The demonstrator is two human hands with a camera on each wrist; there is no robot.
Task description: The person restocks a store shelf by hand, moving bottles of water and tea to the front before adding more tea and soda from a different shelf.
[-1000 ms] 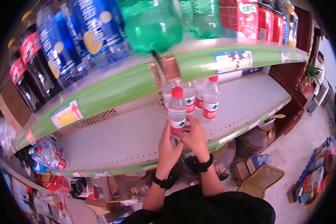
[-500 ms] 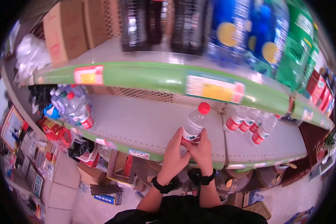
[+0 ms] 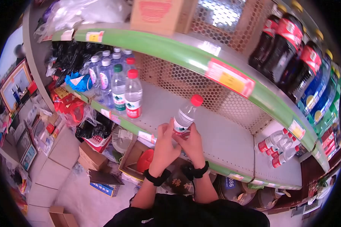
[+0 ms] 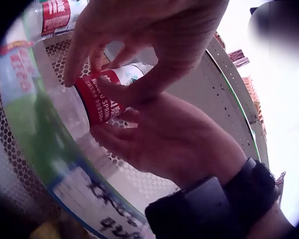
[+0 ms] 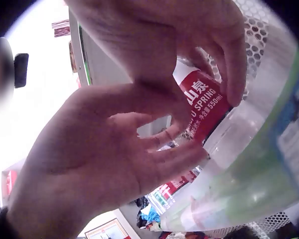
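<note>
Both hands hold one clear water bottle with a red cap and a red and white label point(image 3: 186, 116), upright with a slight tilt, in front of the lower shelf. The left hand point(image 3: 165, 148) grips its lower part from the left, the right hand point(image 3: 192, 143) from the right. Both wrist views show the fingers curled about the red label point(image 4: 100, 98), marked 550ml. Left of the hands on the shelf stand a matching red-capped bottle point(image 3: 133, 99), a green-capped bottle point(image 3: 118, 92) and several pale purple bottles point(image 3: 106, 77).
Several red-labelled water bottles point(image 3: 275, 143) stand at the shelf's right end. Above is a green-edged upper shelf point(image 3: 159, 43) with cola bottles point(image 3: 282, 43) and a cardboard box point(image 3: 155, 15). Black bags point(image 3: 77, 56) lie at the far left. Boxes and jars sit below.
The head view has swung left. The held bottle has travelled left along the shelf, away from the right-hand group of water bottles and nearer the left group. Both hands keep their hold.
</note>
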